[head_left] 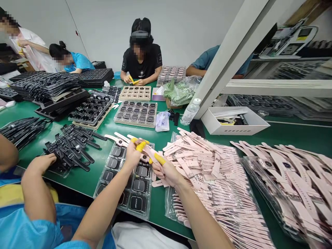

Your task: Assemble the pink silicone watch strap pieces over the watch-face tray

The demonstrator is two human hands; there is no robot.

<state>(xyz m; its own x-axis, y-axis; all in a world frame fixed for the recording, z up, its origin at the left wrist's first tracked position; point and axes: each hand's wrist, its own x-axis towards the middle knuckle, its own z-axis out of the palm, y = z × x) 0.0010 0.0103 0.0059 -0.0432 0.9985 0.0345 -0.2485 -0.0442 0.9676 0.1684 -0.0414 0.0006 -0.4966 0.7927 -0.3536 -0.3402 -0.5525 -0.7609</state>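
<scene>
My left hand [135, 149], with yellow finger covers, is closed on one part of a pink watch strap [150, 153]. My right hand [163, 166], also wearing yellow finger covers, grips the lower part near a pink smartwatch case [144, 158]. Whether case and strap are joined is hidden by the fingers. Beneath the hands lies a clear tray [149, 207] of square black watch pieces. Pink watches with straps [119, 141] rest across its far edge. Just right of my right hand is a heap of loose pink straps [194, 155] on bagged rows of straps [228, 204].
Black watches [75, 141] lie at the left, near a co-worker's hand [44, 162]. Another clear tray [135, 119], a water bottle [190, 112] and a white box [233, 126] stand farther back. Bagged pink watches [290, 180] fill the right. A co-worker [141, 58] sits opposite.
</scene>
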